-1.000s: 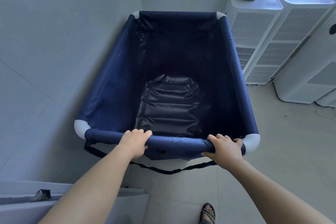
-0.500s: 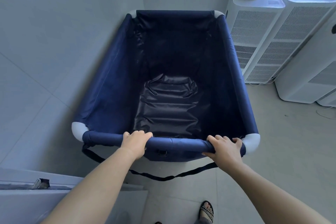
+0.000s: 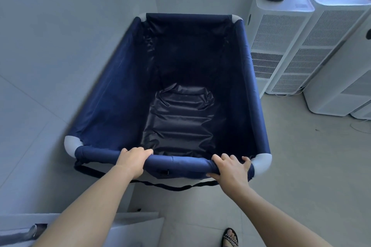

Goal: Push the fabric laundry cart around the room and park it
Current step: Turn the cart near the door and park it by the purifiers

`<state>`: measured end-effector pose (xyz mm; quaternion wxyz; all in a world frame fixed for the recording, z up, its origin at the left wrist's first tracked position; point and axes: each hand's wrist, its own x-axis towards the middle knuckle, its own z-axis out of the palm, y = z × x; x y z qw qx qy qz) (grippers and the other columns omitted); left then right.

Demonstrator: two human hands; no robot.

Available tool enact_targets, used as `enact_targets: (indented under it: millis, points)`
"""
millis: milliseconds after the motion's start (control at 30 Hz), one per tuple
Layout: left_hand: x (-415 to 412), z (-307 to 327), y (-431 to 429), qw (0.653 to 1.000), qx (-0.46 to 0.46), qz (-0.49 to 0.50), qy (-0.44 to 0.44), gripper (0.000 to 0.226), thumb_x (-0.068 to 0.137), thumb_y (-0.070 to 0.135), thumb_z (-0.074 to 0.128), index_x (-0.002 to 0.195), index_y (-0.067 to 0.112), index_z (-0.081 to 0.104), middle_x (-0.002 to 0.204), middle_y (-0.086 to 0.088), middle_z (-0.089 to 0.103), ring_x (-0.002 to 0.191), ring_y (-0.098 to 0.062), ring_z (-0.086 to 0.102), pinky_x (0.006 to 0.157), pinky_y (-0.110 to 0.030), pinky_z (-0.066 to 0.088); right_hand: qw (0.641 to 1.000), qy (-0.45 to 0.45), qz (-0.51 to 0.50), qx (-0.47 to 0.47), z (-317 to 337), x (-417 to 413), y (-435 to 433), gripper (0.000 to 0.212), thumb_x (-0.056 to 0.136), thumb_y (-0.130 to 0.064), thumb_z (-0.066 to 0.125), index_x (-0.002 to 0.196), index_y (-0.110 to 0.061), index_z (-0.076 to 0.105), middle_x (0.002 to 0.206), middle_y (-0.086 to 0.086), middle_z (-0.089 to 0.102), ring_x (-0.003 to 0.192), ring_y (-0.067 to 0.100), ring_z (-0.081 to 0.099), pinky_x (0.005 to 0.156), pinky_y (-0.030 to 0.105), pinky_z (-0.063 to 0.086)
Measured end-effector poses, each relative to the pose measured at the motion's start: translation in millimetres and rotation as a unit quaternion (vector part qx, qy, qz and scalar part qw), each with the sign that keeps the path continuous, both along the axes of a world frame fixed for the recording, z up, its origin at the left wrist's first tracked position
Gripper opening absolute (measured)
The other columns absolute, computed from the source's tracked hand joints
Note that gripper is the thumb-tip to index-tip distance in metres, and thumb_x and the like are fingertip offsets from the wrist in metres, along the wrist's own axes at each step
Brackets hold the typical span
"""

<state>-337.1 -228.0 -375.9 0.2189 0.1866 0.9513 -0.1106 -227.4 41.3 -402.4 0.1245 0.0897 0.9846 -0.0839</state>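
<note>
The cart [image 3: 180, 90], navy fabric on a frame with pale corner caps, stands nosed into the room's corner: its left side runs close along the wall [image 3: 60, 46], its far end sits near the back wall, and the white purifiers [image 3: 281, 46] stand just beside its right rim. It looks like the parking step, nearly done. To finish well, push evenly through both hands so the cart rolls straight along the wall; a harder push from one side would likely swing the far right corner into the nearest purifier or scrape the left rim on the wall. Ease off before the far end meets the back wall, and mind the strap [image 3: 172, 186] hanging under the near rail [image 3: 180, 161], which could snag a foot [image 3: 230, 237]. The left hand [image 3: 133, 159] is closed over the rail left of centre, fingers [image 3: 140, 150] together and curled over the top. The right hand [image 3: 230, 168] grips the rail by the cart's near right corner cap, fingers slightly spread across the top, thumb [image 3: 246, 161] toward the cap. The cart is empty
</note>
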Motion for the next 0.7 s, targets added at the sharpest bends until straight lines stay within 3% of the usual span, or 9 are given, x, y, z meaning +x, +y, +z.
enact_targets:
  millis: [233, 367, 467, 600, 700]
  points:
    - [-9, 4, -1, 1.0, -0.002, 0.009, -0.005, 0.027, 0.089, 0.013, 0.052, 0.112, 0.027, 0.048, 0.112, 0.004, 0.058, 0.102, -0.019, 0.056, 0.093, -0.034, 0.037, 1.0, -0.01, -0.006, 0.003, 0, -8, -7, 0.037, 0.08, -0.063, 0.053, 0.101, -0.034, 0.046, 0.086, -0.009, 0.049, 0.094, 0.02, 0.051, 0.096, 0.047, 0.024]
    - [-5, 4, 4, 0.998, 0.035, 0.036, -0.026, 0.035, 0.092, 0.034, 0.053, 0.125, 0.029, 0.043, 0.122, 0.003, 0.054, 0.118, -0.02, 0.049, 0.113, -0.05, 0.023, 0.999, -0.03, 0.025, -0.006, 4, -19, 2, 0.042, 0.077, -0.068, 0.054, 0.096, -0.032, 0.046, 0.087, -0.008, 0.05, 0.095, 0.02, 0.054, 0.084, 0.04, 0.03]
    - [1, -2, 4, 0.998, 0.058, 0.024, -0.013, 0.047, 0.095, 0.038, 0.049, 0.138, 0.038, 0.031, 0.13, 0.003, 0.046, 0.127, -0.017, 0.039, 0.114, -0.058, 0.016, 0.998, -0.029, 0.058, -0.021, 5, -25, 10, 0.044, 0.075, -0.068, 0.055, 0.092, -0.029, 0.044, 0.083, -0.009, 0.045, 0.088, 0.019, 0.053, 0.073, 0.034, 0.031]
    - [5, -10, 11, 0.997, 0.066, 0.029, -0.004, 0.041, 0.095, 0.038, 0.049, 0.133, 0.034, 0.034, 0.137, 0.007, 0.037, 0.127, -0.021, 0.037, 0.11, -0.065, 0.013, 0.996, -0.026, 0.086, -0.027, 6, -29, 16, 0.043, 0.077, -0.066, 0.056, 0.085, -0.029, 0.035, 0.079, -0.009, 0.047, 0.07, 0.017, 0.048, 0.059, 0.031, 0.029]
    - [0, -12, 18, 0.995, 0.071, 0.066, -0.009, 0.031, 0.095, 0.035, 0.051, 0.124, 0.029, 0.04, 0.122, 0.004, 0.046, 0.12, -0.023, 0.04, 0.11, -0.066, 0.01, 0.995, -0.018, 0.095, -0.02, 4, -31, 17, 0.044, 0.078, -0.066, 0.055, 0.082, -0.029, 0.031, 0.078, -0.008, 0.047, 0.066, 0.018, 0.047, 0.051, 0.03, 0.026]
